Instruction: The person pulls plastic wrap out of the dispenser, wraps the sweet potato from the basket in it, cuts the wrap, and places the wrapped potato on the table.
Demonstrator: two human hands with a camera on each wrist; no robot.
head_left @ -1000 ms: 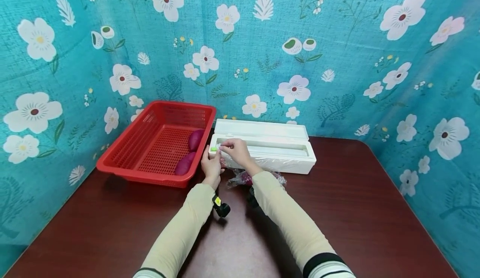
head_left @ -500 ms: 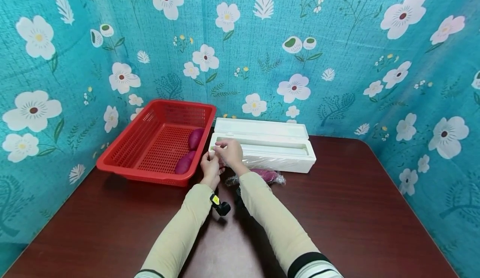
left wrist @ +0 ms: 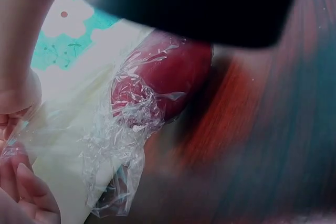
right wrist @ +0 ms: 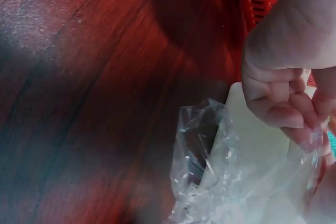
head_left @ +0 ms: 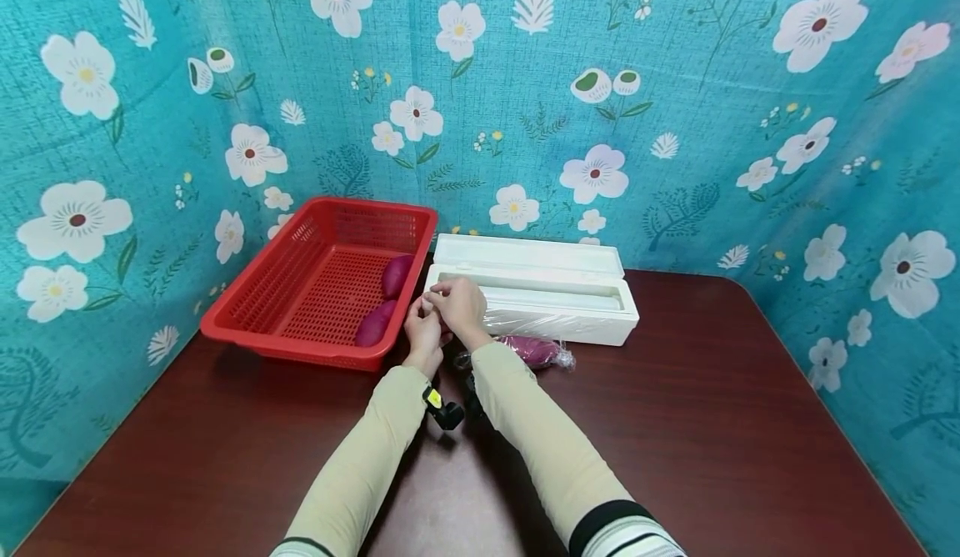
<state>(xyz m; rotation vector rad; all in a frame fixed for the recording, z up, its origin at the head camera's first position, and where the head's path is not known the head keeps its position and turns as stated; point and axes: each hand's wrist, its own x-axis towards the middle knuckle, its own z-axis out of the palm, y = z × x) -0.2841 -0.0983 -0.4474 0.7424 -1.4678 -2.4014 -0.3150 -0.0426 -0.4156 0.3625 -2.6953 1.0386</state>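
At the left end of the long white box (head_left: 562, 325), both hands meet with their fingertips close together. The left hand (head_left: 424, 333) pinches clear plastic wrap (left wrist: 115, 153), and the right hand (head_left: 461, 307) pinches it beside the left thumb. In the left wrist view the film stretches from the hands across the box front to a film-covered, dark purple-red sweet potato (left wrist: 170, 74). In the head view this wrapped sweet potato lies against the box front, partly behind the right forearm. The fingers hide the box's left corner.
A red plastic basket (head_left: 288, 344) stands left of the box, with two purple sweet potatoes (head_left: 375, 323) along its right side. The box's lid (head_left: 525, 253) is raised at the back, near the floral cloth (head_left: 480, 82). All stand on a dark brown table (head_left: 712, 424).
My right hand has moved left and down to meet the left hand, covering the green piece at the box's corner. More of the wrapped sweet potato shows. The left hand has hardly moved.
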